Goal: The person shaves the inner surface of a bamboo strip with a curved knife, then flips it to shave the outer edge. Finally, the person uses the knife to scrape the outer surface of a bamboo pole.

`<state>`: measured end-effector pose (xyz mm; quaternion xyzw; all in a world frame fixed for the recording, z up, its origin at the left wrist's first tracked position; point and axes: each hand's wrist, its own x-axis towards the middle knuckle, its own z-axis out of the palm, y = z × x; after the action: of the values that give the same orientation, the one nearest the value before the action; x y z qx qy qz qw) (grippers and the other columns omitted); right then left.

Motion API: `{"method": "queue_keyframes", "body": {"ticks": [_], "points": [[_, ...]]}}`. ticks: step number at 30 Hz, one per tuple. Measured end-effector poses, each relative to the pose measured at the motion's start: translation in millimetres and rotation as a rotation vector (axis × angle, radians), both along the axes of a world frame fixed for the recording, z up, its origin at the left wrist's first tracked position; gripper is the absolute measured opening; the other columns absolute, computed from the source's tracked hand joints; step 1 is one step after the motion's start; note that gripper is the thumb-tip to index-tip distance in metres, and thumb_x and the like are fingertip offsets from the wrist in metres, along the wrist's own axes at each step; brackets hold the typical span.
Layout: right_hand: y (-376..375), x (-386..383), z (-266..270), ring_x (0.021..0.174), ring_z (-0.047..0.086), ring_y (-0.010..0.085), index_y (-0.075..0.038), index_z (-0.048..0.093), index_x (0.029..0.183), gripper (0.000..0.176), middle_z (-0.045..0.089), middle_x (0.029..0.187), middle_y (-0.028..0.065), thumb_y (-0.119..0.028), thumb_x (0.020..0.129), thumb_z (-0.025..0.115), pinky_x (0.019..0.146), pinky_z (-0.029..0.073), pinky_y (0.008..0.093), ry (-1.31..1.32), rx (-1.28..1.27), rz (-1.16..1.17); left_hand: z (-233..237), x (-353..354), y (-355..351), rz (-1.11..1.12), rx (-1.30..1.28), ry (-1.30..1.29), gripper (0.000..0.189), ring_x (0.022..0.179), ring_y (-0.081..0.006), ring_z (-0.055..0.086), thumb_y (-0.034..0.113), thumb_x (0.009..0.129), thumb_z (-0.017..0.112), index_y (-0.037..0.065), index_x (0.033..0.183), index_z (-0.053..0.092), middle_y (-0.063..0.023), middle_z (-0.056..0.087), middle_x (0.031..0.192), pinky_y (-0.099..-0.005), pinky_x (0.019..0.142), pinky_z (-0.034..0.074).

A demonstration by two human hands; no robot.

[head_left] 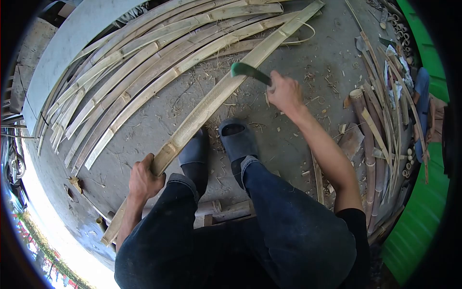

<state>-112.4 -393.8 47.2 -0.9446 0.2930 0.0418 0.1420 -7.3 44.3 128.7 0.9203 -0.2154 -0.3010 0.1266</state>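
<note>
A long split bamboo strip (208,104) runs slantwise from beside my left leg up toward the far side, its pale inner face upward. My left hand (146,178) is closed around its near part, just below a node. In my right hand (285,94), fingers wrapped around the handle, is a knife with a broad curved blade (255,73) that looks green. The blade overlaps the strip's upper half, its hooked tip lying across the strip in this view. A thin curled sliver (308,33) stands off near the strip's far end.
Many split bamboo strips (130,94) lie in a pile at the left. Bamboo poles (368,144) and thin slats are heaped at the right, by a green corrugated sheet (418,231). Shavings litter the concrete floor (144,125) around my sandals (238,139).
</note>
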Motion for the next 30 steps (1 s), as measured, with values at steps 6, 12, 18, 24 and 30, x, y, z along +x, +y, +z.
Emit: {"method": "queue_keyframes", "body": {"ticks": [6, 12, 18, 24, 30], "points": [[-203, -60, -39, 0.11, 0.071, 0.0379, 0.001, 0.071, 0.115, 0.045, 0.073, 0.116, 0.0248, -0.025, 0.079, 0.076, 0.091, 0.055, 0.0431, 0.199, -0.069, -0.68, 26, 7, 82, 0.057, 0.061, 0.134, 0.02, 0.061, -0.0446, 0.057, 0.006, 0.065, 0.064, -0.003, 0.077, 0.053, -0.0269, 0.052, 0.063, -0.0482, 0.062, 0.046], [-40, -45, -2, 0.091, 0.073, 0.0327, 0.001, 0.066, 0.11, 0.046, 0.074, 0.096, 0.0181, -0.027, 0.076, 0.079, 0.082, 0.055, 0.0412, -0.286, 0.275, -0.222, -6, 25, 112, -0.001, -0.02, 0.347, 0.028, 0.054, -0.027, 0.045, 0.014, 0.06, 0.069, -0.003, 0.075, 0.052, -0.0174, 0.044, 0.058, -0.0416, 0.056, 0.039], [74, -22, 14, 0.081, 0.072, 0.0282, 0.0, 0.064, 0.115, 0.041, 0.072, 0.094, 0.016, -0.022, 0.082, 0.074, 0.075, 0.056, 0.0373, -0.433, 0.503, -0.012, -30, 44, 90, 0.144, -0.055, 0.752, 0.023, 0.05, -0.0167, 0.049, 0.013, 0.059, 0.068, 0.002, 0.071, 0.052, -0.0059, 0.05, 0.056, -0.0353, 0.049, 0.039], [65, -37, 0, 0.065, 0.067, 0.018, 0.0, 0.059, 0.118, 0.034, 0.066, 0.087, 0.0095, -0.02, 0.091, 0.063, 0.057, 0.056, 0.0327, -0.376, 1.526, -0.67, -75, 47, 106, 0.294, -0.263, 1.142, 0.021, 0.042, -0.0122, 0.049, 0.008, 0.055, 0.066, 0.007, 0.066, 0.048, -0.0017, 0.048, 0.055, -0.0289, 0.037, 0.037], [69, -54, 1, 0.07, 0.066, 0.0132, 0.0, 0.061, 0.112, 0.032, 0.068, 0.089, 0.0085, -0.013, 0.085, 0.074, 0.062, 0.055, 0.029, -0.439, 0.996, -0.387, -81, 32, 108, 0.306, -0.326, 1.295, 0.018, 0.04, -0.0118, 0.051, 0.005, 0.056, 0.065, 0.004, 0.068, 0.052, -0.004, 0.053, 0.055, -0.0268, 0.035, 0.037]]}}
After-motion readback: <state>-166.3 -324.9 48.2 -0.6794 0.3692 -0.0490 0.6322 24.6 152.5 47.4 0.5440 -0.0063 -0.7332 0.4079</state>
